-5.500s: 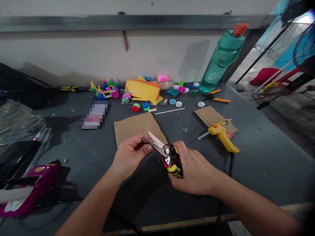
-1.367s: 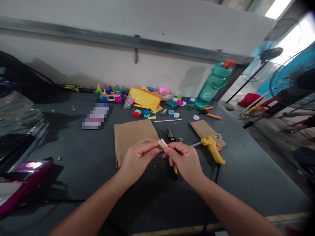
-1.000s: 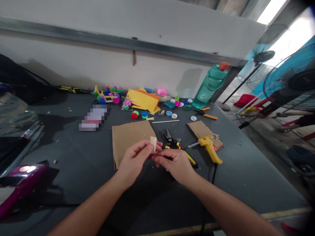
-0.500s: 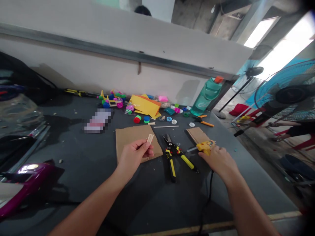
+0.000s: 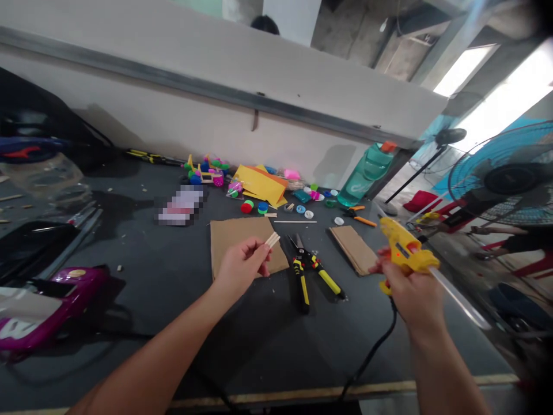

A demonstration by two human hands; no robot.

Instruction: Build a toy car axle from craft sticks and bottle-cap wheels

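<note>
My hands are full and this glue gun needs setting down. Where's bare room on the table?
Dark tabletop lies free left of the cardboard sheet and in front of the tin snips, nearest the glue gun. Crowded: the back, around the yellow paper and bottle caps.

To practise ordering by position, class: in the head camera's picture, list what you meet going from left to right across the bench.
Magenta plastic object → brown cardboard sheet → yellow-handled snips → smaller cardboard piece → yellow hot glue gun
</note>
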